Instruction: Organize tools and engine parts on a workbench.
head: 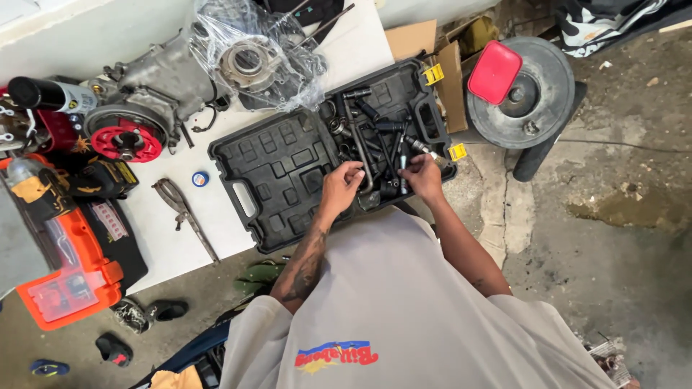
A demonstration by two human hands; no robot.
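Both hands work inside the open black tool case [288, 169] lying on the white table [173, 238]: the left hand [341, 186] rests with fingers curled loosely on an L-shaped bar [358, 148], and the right hand [423, 178] is pinched shut on a small socket [404, 167]. Judging by this, the step in hand is sorting through loose sockets in the case's right half. Left and far stand an engine block [155, 79], pliers [180, 209] and an orange case [72, 281].
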